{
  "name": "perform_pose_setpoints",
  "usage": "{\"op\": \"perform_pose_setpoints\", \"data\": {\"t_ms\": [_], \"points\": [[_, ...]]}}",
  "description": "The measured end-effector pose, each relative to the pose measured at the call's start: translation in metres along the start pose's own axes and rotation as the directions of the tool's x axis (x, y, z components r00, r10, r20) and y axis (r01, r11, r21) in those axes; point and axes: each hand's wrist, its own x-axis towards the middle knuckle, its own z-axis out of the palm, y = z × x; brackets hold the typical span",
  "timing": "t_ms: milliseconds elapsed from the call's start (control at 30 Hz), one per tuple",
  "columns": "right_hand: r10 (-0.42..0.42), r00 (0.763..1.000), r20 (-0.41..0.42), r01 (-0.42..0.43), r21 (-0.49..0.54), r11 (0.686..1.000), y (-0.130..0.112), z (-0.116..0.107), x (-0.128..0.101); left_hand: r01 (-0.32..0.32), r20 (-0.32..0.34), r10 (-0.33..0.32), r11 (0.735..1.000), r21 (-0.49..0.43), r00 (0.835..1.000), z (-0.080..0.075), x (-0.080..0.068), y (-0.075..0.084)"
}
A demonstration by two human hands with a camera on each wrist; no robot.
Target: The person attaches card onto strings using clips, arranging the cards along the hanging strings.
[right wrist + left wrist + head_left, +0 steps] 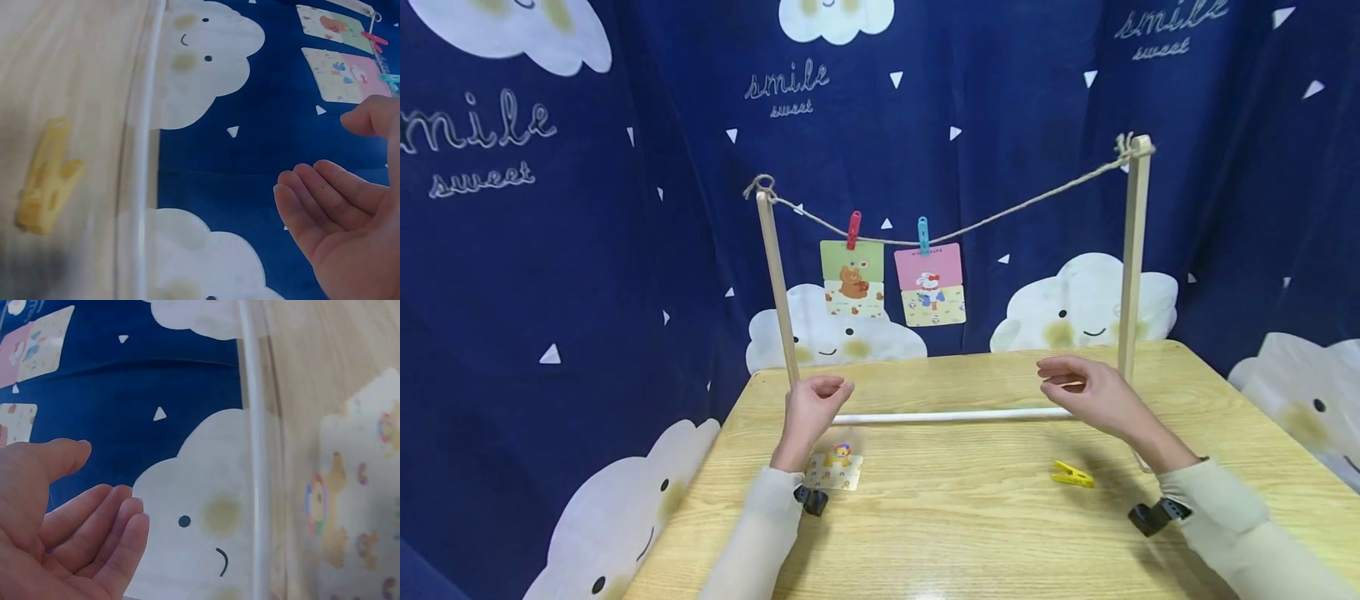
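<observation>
A small wooden frame with two posts and a white base bar [951, 415] stands on the table, a twine line [1000, 218] strung between the posts. Two picture cards hang from it: a green bear card [852, 279] on a red peg [853, 229] and a pink rabbit card [930, 285] on a blue peg [922, 235]. My left hand [811, 408] hovers by the left post, fingers loosely curled, holding nothing. My right hand [1086, 390] hovers by the right post, also holding nothing. A third card [835, 468] lies under my left wrist. A yellow peg [1072, 475] lies near my right forearm.
The wooden table [970, 533] has its edges at left and right, with a dark blue cloud-print curtain [587, 250] around it on all sides. The left post [777, 283] and right post [1132, 258] stand upright near my hands.
</observation>
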Motion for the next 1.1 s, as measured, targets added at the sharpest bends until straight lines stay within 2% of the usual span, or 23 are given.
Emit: {"op": "perform_pose_setpoints", "data": {"t_ms": [200,367,600,767,933,1100], "points": [[-0.003,1.0,0.003,0.003,0.016,1.0,0.02,0.006,-0.008,0.039,0.008,-0.04,0.999,0.021,0.999,0.001,-0.006,-0.01],[0.051,0.998,0.022,-0.051,-0.017,0.999,0.036,0.009,-0.015,0.059,0.025,-0.06,0.997,0.05,0.998,0.001,-0.012,-0.02],[0.082,0.995,0.059,-0.084,0.023,0.996,0.043,0.018,-0.019,0.074,0.085,-0.083,0.991,0.109,0.993,-0.004,-0.02,-0.033],[0.114,0.991,0.076,-0.112,-0.026,0.993,0.05,0.022,-0.02,0.089,0.113,-0.105,0.986,0.14,0.988,-0.006,-0.023,-0.035],[0.15,0.984,0.099,-0.145,-0.056,0.988,0.056,0.024,-0.025,0.136,0.155,-0.157,0.981,0.135,0.975,-0.004,-0.026,-0.036],[0.142,0.982,0.126,-0.136,-0.062,0.989,0.058,0.026,-0.029,0.183,0.172,-0.213,0.967,0.175,0.962,-0.003,-0.032,-0.042]]}}
